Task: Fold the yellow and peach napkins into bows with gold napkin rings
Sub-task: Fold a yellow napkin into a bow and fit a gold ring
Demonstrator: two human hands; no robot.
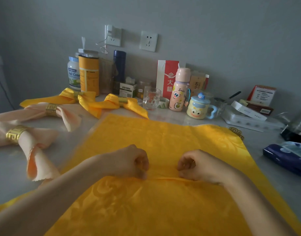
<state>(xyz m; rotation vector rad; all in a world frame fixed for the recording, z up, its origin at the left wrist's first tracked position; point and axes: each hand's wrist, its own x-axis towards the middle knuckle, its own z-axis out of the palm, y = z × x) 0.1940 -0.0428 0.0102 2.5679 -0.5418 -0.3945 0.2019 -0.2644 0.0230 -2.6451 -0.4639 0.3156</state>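
A large yellow napkin lies spread flat on the table in front of me. My left hand and my right hand sit side by side at its middle, each pinching a small ridge of the cloth with curled fingers. A loose gold napkin ring peeks out at the napkin's far right corner. Two yellow bows with gold rings lie at the back left. Two peach bows with gold rings lie at the left.
Jars, a dark flask, a glass, a pink bottle and a cartoon mug line the wall. A white tray and a blue tissue pack lie at the right. The table's pale top shows at left.
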